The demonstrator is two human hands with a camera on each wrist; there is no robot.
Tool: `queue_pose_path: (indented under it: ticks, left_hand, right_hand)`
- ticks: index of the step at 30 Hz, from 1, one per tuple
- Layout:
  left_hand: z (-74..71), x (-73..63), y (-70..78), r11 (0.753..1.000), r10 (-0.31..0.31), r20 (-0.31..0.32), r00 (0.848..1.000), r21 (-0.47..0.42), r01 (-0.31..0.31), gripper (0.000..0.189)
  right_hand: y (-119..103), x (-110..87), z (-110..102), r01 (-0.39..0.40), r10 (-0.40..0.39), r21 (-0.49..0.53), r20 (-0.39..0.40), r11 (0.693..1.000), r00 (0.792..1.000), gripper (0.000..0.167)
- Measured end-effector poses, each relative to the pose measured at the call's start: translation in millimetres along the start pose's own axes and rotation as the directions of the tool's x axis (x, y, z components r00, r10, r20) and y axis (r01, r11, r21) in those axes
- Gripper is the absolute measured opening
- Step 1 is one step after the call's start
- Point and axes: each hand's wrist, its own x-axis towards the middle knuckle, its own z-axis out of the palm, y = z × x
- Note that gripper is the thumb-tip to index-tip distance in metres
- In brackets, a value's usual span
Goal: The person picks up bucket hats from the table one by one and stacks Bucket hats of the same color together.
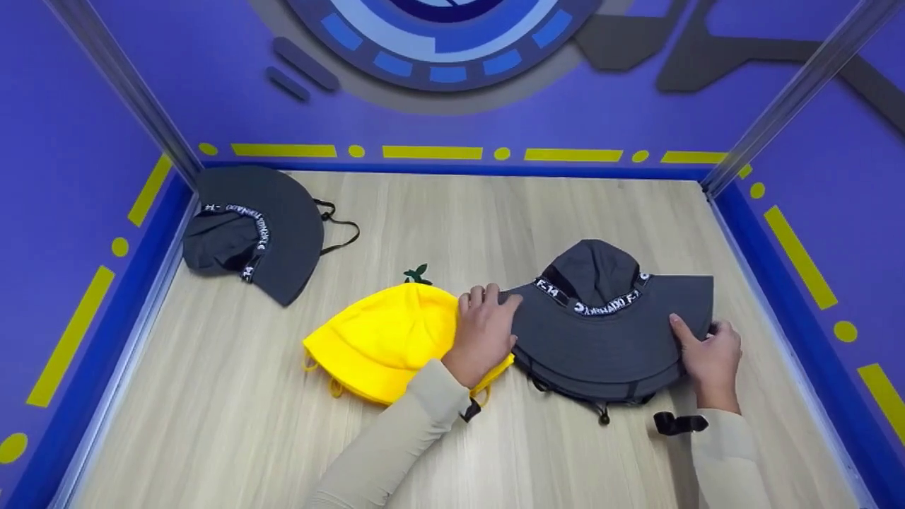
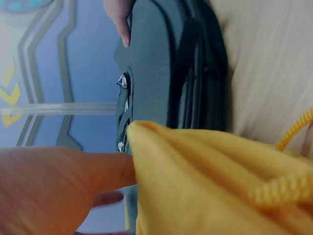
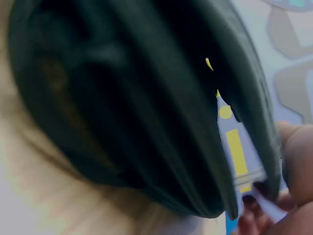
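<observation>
A dark grey sun hat with a wide brim and a white-lettered band lies on top of more dark brims, stacked at the right. My right hand pinches the right end of its top brim, thumb above. In the right wrist view, that top brim stands apart from the brims beneath. My left hand holds the brim's left end, its fingertips partly hidden. Under the left wrist lies a yellow hat with cords and a green leaf; its cloth covers part of the left wrist view.
Another dark grey hat lies at the back left, its black chin cord spread on the wood-grain table. Blue printed panels wall the table at the back and both sides. A cord toggle hangs out in front of the stack.
</observation>
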Motion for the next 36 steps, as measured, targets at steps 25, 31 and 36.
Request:
queue_pose_path:
  ticks: [25, 31, 36]
  left_hand:
    - [6.9, 3.6, 9.8, 0.993, 0.061, -0.032, 0.998, 0.104, -0.058, 0.035]
    - [1.0, 8.7, 2.0, 0.999, 0.026, 0.039, 0.999, -0.034, -0.025, 0.036]
    - [-18.6, 3.3, -15.4, 0.963, 0.041, 0.132, 0.99, -0.271, -0.004, 0.044]
  right_hand:
    - [-74.2, -43.6, 36.9, 0.608, -0.527, -0.093, 0.409, 0.789, 0.745, 0.075]
    - [-83.5, -39.4, 52.5, 0.587, -0.348, -0.267, 0.596, 0.764, 0.724, 0.099]
    - [-82.7, -34.4, 60.2, 0.557, -0.293, -0.298, 0.613, 0.775, 0.734, 0.102]
